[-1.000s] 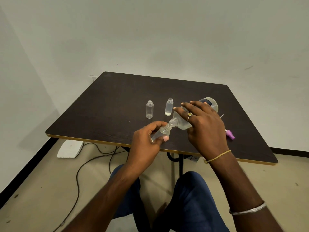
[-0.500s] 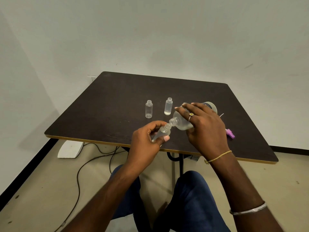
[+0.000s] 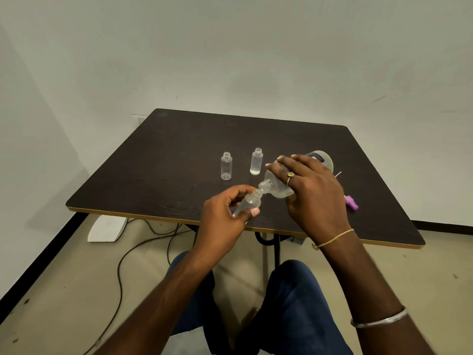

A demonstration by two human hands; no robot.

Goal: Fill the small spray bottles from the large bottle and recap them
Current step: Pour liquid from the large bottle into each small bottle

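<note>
My right hand (image 3: 313, 190) grips the large clear bottle (image 3: 279, 187), tipped on its side with its open neck pointing left and down. My left hand (image 3: 225, 216) holds a small clear spray bottle (image 3: 249, 202) tilted, its open mouth touching the large bottle's neck. Behind them two more small uncapped bottles stand upright on the dark table (image 3: 179, 160): the left one (image 3: 226, 166) looks empty, the right one (image 3: 256, 161) has a little liquid at the bottom.
A purple spray cap (image 3: 351, 203) lies on the table right of my right hand, with a thin white tube (image 3: 338, 174) behind it. Under the table are a white pedal-like object (image 3: 107, 229), black cables and the table leg. My knees sit below the near edge.
The large bottle has tipped slightly further and both hands have shifted a little left. The two standing bottles have not moved.
</note>
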